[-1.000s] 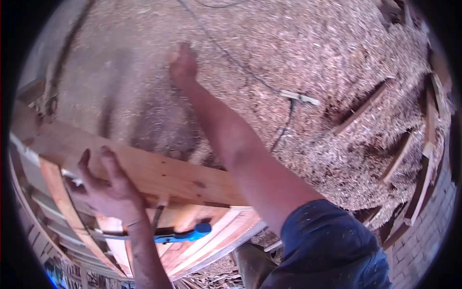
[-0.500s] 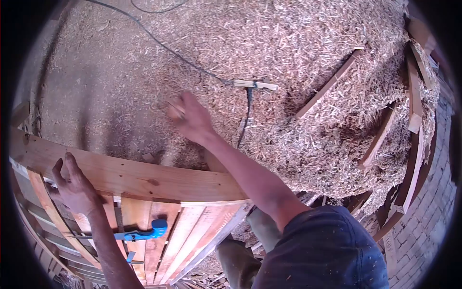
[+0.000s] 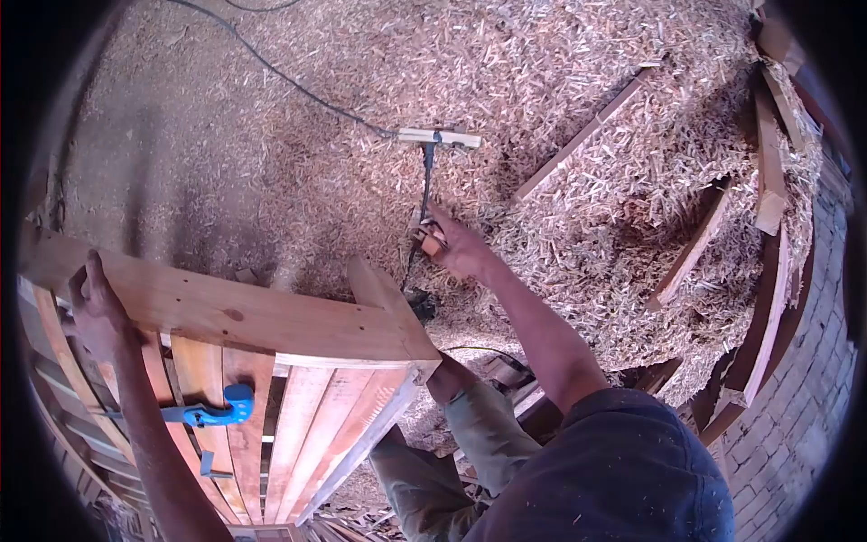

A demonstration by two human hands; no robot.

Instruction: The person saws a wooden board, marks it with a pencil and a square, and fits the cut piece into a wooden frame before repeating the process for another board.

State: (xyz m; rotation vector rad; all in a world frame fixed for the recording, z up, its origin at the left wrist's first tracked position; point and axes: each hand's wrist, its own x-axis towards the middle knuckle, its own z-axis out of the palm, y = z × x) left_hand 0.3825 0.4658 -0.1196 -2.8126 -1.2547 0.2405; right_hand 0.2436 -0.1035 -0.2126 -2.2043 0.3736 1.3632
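My left hand rests on the near edge of a long pale plank, fingers stretched and apart on its face. Beyond the plank's right end, my right hand is closed on a small orange-brown object above the wood shavings. Partly hidden by the fingers, that object cannot be identified. On the slatted wooden structure lies a blue-handled saw, right of my left forearm. A smaller blue item is just below it.
A dark cable reaches a pale stick on the shavings. Loose boards lie to the right, near a brick surface. My legs stand beside the structure's right end.
My right hand has moved right, from above the plank to past its end. My left hand stays at the plank. The view has shifted, and more of the plank's right end and my legs shows.
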